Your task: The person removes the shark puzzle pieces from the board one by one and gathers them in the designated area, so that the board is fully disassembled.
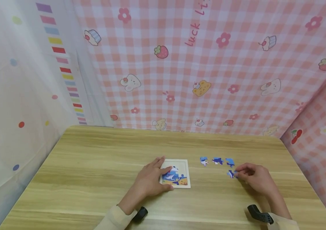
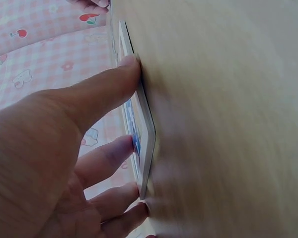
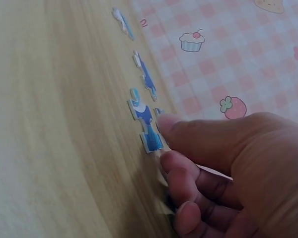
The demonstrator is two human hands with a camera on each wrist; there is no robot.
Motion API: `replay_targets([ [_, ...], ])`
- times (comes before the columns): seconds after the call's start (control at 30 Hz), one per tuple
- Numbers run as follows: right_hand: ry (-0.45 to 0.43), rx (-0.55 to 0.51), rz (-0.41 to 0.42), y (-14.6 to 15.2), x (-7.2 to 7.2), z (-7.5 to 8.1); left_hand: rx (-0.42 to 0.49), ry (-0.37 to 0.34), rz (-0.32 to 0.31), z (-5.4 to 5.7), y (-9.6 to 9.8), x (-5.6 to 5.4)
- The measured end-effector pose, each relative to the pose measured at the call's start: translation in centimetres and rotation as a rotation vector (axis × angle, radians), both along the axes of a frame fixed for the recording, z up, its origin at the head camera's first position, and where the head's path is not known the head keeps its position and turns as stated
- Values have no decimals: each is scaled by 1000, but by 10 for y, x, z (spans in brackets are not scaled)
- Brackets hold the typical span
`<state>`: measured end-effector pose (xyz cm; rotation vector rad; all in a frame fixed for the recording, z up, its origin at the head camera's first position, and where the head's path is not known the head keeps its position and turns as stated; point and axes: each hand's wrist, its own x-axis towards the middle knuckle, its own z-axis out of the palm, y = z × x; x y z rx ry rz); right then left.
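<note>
A square jigsaw puzzle tray (image 1: 188, 174) with a pale rim and a partly filled blue sea picture lies on the table. My left hand (image 1: 150, 179) rests on its left side: the thumb presses the near edge, one finger touches the picture, and others lie along the left edge and far corner. To the right, my right hand (image 1: 256, 179) has curled fingers and pinches the end of a blue-and-white puzzle piece (image 3: 142, 113) at the table surface. Three more pieces lie just beyond: a left piece (image 1: 204, 160), a middle piece (image 1: 217, 160) and a right piece (image 1: 230, 162).
The wood-grain table (image 1: 93, 179) meets a pink checked curtain (image 1: 180, 67) at the back. Another patterned cloth (image 1: 324, 140) hangs on the right, and a white dotted cloth (image 1: 30, 105) on the left. A black wrist device (image 1: 259, 214) sits on the right wrist.
</note>
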<state>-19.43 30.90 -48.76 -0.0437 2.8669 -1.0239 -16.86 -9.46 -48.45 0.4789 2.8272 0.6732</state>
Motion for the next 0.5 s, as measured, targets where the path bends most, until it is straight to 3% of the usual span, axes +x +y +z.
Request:
replay_targets([
  [0.5, 15, -30, -21, -7, 0, 7, 9, 14, -15, -1, -4, -4],
])
